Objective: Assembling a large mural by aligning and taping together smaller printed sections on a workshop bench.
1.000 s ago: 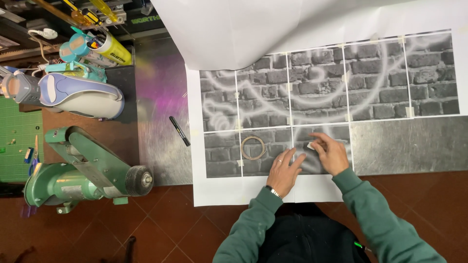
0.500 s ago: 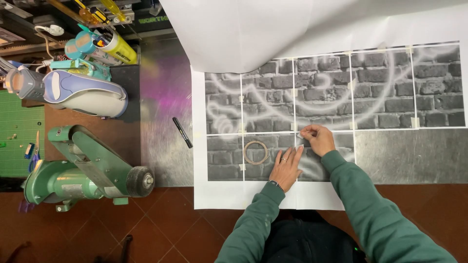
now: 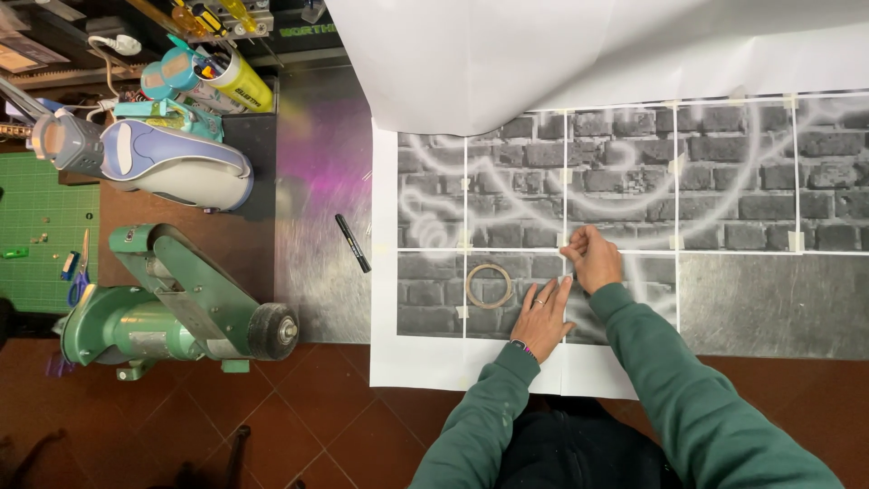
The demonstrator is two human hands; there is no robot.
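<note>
On brick-wall print sheets (image 3: 625,181): left hand (image 3: 543,317) lay flat, fingers spread; right hand (image 3: 593,261) pinched sheet seam; tape ring (image 3: 489,286) at left hand's 9 o'clock.

The left hand (image 3: 543,317) lies flat, fingers spread. The right hand (image 3: 593,260), just beyond it, is curled, fingertips pinched together.

brick print (image 3: 634,181) cut off right, scissors (image 3: 77,281) tiny
</note>
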